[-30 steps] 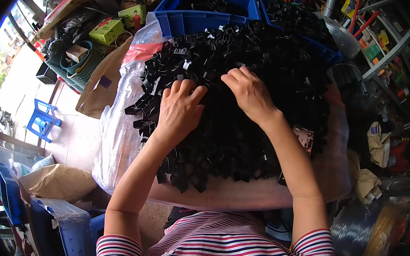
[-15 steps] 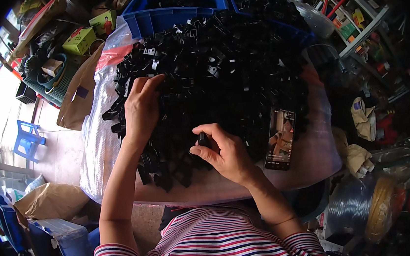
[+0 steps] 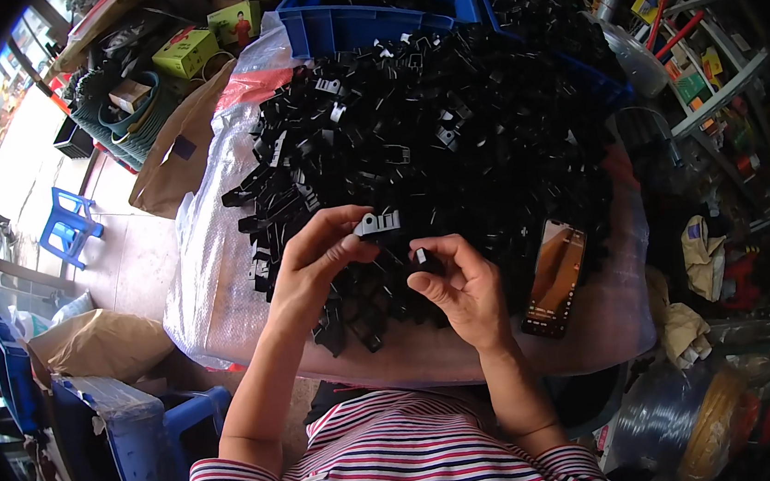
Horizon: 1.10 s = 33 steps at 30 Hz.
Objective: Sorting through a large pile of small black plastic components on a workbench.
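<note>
Between the thumb and fingers of my left hand [image 3: 319,251] is a small black plastic part [image 3: 378,223], its slotted face catching the light. My right hand [image 3: 466,290] pinches a small black block-shaped piece [image 3: 426,261] close by, to the right and slightly nearer to me. The two pieces are apart. Both hands hover over the near side of a wide heap of black plastic parts [image 3: 486,138]. What kind of parts these are I cannot make out.
A lit phone [image 3: 555,275] lies on the pink-white covering [image 3: 414,354] at the heap's right. Behind the heap stands a blue crate [image 3: 373,21] holding more black parts. A blue stool [image 3: 70,226] is on the floor at left; wire spools [image 3: 657,423] sit at lower right.
My left hand has come back from the heap's far left toward my right hand, now with a slotted black part in it. My right hand keeps its black piece. The whole view has shifted slightly.
</note>
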Motion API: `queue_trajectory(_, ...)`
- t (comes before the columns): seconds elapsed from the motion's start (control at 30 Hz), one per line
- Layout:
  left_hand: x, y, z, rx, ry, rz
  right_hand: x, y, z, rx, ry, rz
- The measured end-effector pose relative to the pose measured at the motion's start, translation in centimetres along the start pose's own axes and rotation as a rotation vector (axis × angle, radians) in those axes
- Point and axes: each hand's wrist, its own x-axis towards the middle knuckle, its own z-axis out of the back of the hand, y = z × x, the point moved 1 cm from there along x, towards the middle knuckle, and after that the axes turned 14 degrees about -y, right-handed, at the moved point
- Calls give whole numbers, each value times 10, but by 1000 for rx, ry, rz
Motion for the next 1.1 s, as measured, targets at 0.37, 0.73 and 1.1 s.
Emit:
queue_trajectory(0.37, -19, 22, -18, -104, -2, 135, 1, 4, -3, -66, -122, 238)
queue_trajectory(0.73, -30, 36, -24, -343, 3, 5, 1, 5, 7, -161, -42, 204)
queue_trajectory(1.1, -33, 42, -20, -151, 87, 65, -4, 13, 18, -423, -71, 344)
